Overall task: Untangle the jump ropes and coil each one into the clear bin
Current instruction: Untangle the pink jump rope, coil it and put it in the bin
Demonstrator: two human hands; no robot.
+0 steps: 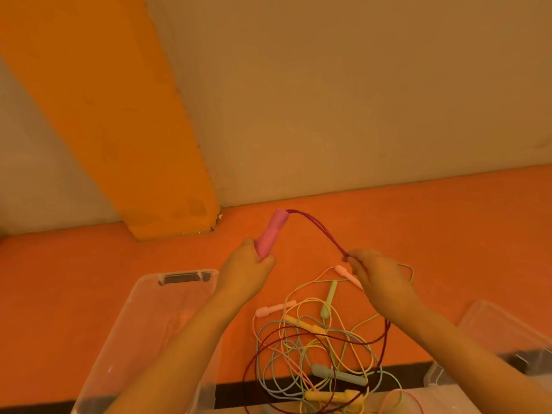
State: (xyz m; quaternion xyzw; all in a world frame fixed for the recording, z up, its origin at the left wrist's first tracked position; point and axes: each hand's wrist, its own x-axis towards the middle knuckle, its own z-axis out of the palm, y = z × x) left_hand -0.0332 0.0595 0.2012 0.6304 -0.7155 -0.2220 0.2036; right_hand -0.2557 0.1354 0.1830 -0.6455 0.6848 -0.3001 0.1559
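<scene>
1. The left hand (pixel 249 265) reaches forward from the lower frame, forearm slanting up and to the right, raised above the orange floor (pixel 89 279) just beyond the far right corner of the clear bin (pixel 143 324)
2. Its fingers are curled tight round the lower end of a pink handle (pixel 272 234); the handle tilts up and away from the bin, its top end free
3. The right hand (pixel 378 274) comes in from the lower right, forearm slanting up and to the left; it sits level with the left hand, further from the bin
4. Its fingertips pinch the dark maroon cord (pixel 316 228) at their far tip; how the remaining fingers lie cannot be told, as the back of the hand hides them
5. The maroon cord leaves the handle's top, arches between the two hands, then drops below the right hand and loops wide through the pile
6. The tangled pile of ropes (pixel 322 348) lies on the floor just right of the bin, beneath the right forearm; pale pink, green, yellow and blue cords cross one another, handles of the same pastel colours among them
7. The bin stands open; a second clear container (pixel 493 324) shows beyond the pile, well apart from the bin
</scene>
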